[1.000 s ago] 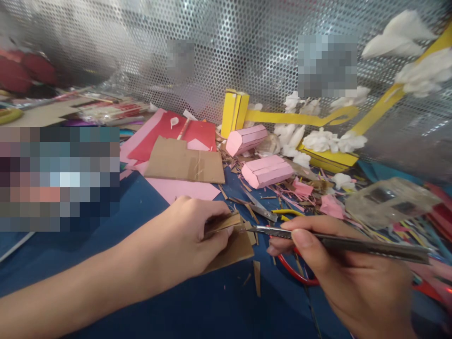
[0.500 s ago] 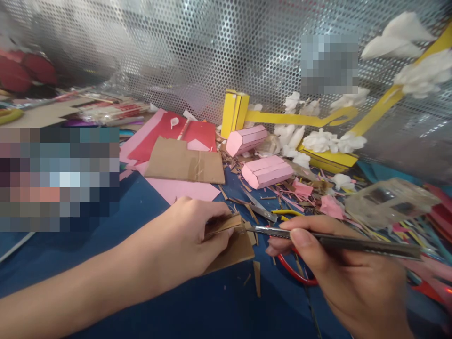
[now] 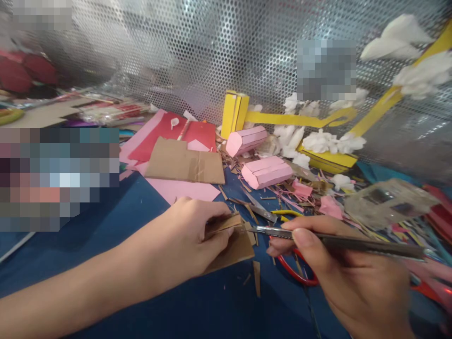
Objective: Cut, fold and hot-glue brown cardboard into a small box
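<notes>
This was a craft workspace: a cutter, scissors, cardboard, pink paper and scattered trimmings showed it, about a blue table with pink prisms and yellow boxes. Behind rose a silvery perforated sheet, possibly a screen, though blur left that unsure.
</notes>
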Demonstrator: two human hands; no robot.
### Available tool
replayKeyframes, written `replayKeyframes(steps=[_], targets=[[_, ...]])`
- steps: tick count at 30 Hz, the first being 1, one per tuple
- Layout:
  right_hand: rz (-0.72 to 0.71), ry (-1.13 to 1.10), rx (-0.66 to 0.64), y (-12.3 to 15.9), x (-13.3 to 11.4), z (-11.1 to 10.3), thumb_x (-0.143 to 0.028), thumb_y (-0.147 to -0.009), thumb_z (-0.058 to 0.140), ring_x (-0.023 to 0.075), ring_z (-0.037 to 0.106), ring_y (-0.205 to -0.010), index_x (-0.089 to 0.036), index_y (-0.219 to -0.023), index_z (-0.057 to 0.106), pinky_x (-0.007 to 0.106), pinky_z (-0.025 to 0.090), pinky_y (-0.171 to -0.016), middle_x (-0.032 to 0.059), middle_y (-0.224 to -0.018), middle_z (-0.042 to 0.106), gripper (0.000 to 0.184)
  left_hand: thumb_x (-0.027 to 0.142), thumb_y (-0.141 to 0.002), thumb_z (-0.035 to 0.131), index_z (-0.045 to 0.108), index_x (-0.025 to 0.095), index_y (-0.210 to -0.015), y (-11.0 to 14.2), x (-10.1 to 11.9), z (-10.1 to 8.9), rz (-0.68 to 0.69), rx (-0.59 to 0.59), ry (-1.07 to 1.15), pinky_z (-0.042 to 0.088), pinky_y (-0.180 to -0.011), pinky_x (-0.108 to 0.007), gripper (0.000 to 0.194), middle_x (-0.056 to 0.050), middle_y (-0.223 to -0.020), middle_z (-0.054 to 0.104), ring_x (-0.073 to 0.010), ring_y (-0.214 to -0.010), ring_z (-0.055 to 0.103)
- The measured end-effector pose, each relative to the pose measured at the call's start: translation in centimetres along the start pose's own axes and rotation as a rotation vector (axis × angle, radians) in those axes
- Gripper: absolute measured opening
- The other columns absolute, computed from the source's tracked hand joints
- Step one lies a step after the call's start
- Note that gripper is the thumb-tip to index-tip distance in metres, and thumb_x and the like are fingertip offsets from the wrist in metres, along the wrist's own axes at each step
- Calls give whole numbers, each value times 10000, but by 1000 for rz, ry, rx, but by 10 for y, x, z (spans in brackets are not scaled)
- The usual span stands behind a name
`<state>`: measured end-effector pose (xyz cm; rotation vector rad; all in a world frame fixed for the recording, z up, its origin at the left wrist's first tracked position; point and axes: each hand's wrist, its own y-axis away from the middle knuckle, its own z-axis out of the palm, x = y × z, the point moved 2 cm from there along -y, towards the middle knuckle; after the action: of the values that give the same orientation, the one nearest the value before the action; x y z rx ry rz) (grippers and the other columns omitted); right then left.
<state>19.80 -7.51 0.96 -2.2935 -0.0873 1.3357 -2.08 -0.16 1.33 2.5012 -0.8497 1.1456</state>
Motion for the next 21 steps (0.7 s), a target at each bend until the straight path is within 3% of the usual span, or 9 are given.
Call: replayKeyframes(steps=[9,16,21], targets=[[-35,7,-30,-2,0,1,-325,-990,674,158,800,-589,-280,-932,752,165,652,-563,-26,-704,818,107,266,-924,576,735,188,-867,1,1,0,2,11,18,405,-569,-237,186,-4,-700,682,-139,-618,575],[-51,28,-28,-3,2,-2,-324,-1000,660,166,791,-562,-269,-957,748,148,600,-449,-13,-692,816,113,268,-918,584,732,187,-858,1,-1,1,6,21,20,414,-575,-240,179,-4,-701,687,-143,-628,582],[-58,21,-64,-3,0,0,-324,-997,665,171,801,-586,-280,-955,744,161,627,-495,-23,-694,816,99,282,-920,589,713,191,-832,1,-2,2,-3,11,10,380,-531,-234,177,-1,-694,683,-138,-609,567]])
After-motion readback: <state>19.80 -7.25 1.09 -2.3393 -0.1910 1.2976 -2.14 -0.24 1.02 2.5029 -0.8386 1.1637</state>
